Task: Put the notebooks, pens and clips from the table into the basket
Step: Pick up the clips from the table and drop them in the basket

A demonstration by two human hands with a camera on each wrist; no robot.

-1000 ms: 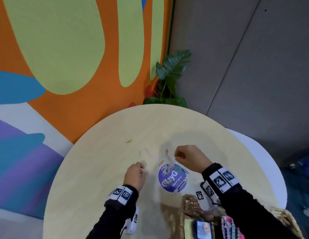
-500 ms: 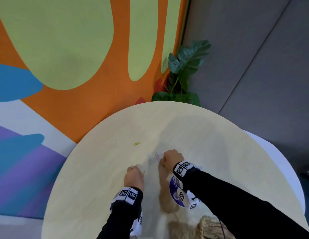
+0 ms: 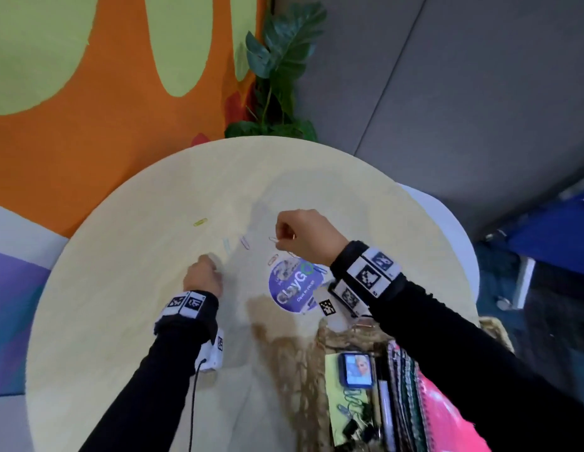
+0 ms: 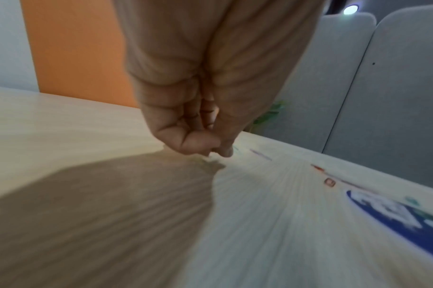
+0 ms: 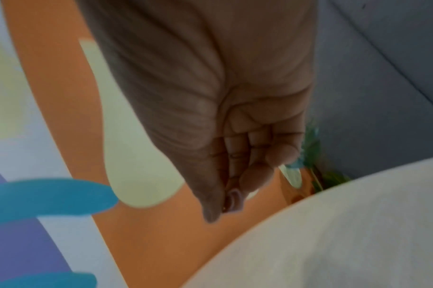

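The right hand hovers over the table with thumb and fingers pinched; a thin clip shows at its fingertips, seemingly held; the left hand is curled, fingertips down on the table, and whether it grips anything I cannot tell. Loose clips lie apart on the wood: a yellow one farthest out, a blue one and a purple one between the hands, an orange one touching a round sticker. The basket at the near edge holds notebooks and clips.
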